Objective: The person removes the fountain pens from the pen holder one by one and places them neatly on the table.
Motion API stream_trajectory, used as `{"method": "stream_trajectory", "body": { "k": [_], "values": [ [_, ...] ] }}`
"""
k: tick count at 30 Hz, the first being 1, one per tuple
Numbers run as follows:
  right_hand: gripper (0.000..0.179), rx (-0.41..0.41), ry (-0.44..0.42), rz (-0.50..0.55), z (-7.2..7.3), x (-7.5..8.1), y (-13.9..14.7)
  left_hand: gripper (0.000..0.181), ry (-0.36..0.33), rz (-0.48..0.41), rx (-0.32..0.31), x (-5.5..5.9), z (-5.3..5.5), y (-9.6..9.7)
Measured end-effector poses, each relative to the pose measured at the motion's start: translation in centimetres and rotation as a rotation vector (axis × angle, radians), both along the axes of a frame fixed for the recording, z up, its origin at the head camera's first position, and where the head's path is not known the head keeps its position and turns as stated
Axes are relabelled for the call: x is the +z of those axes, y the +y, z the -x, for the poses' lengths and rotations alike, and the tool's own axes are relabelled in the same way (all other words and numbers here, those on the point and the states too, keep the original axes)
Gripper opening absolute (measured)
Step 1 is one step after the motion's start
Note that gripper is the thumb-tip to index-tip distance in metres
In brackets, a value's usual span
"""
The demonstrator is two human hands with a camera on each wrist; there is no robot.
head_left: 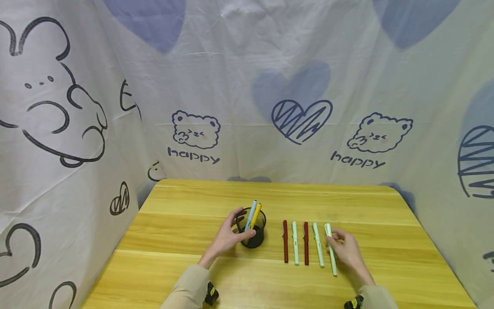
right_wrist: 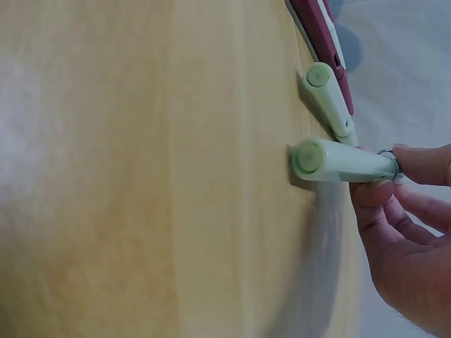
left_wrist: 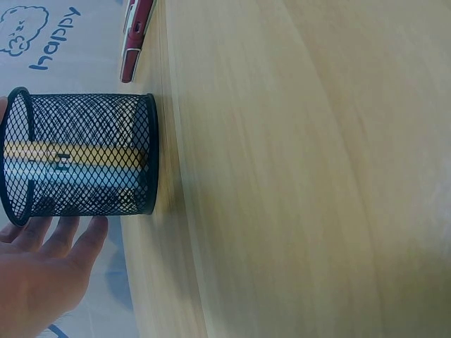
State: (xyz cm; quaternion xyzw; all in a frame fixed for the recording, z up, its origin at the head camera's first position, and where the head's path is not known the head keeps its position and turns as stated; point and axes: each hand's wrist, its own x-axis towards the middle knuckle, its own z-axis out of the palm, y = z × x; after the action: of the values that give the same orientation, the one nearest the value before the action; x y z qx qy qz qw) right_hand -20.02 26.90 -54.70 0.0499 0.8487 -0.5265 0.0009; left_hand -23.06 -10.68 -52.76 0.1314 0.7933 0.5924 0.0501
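My left hand [head_left: 227, 237] holds a black mesh pen cup [head_left: 253, 243], thumb at the near side and fingers round the far left side. Upright in the cup lean a light blue pen [head_left: 251, 213] and a yellow pen [head_left: 256, 214]. In the left wrist view both pens show through the mesh wall [left_wrist: 88, 120]. At the right end of a row of pens, my right hand [head_left: 347, 249] pinches a light green pen [head_left: 332, 259] between thumb and fingers near its clip end. The right wrist view shows this pen's round end [right_wrist: 309, 159] close to the tabletop.
Between the cup and my right hand lie a dark red pen [head_left: 285, 244], a light green pen [head_left: 295, 246], another dark red pen [head_left: 306, 246] and another light green pen [head_left: 319, 249], side by side on the wooden table [head_left: 185, 214]. A printed cloth [head_left: 239, 86] hangs behind.
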Motion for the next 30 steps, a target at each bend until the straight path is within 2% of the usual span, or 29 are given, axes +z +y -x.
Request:
{"method": "stream_trajectory", "body": {
  "k": [5,13,30],
  "values": [
    [0.04,0.006,-0.005,-0.03,0.05,-0.13,0.06,0.084,0.004,-0.001,0.0,0.04,0.02,0.03],
    [0.041,0.006,-0.003,-0.135,0.18,0.03,0.03,0.087,0.001,-0.003,-0.009,0.14,-0.07,0.0],
    [0.036,0.015,0.012,-0.237,0.81,-0.39,0.17,0.085,-0.007,-0.017,-0.007,0.02,0.0,0.03]
  ]
}}
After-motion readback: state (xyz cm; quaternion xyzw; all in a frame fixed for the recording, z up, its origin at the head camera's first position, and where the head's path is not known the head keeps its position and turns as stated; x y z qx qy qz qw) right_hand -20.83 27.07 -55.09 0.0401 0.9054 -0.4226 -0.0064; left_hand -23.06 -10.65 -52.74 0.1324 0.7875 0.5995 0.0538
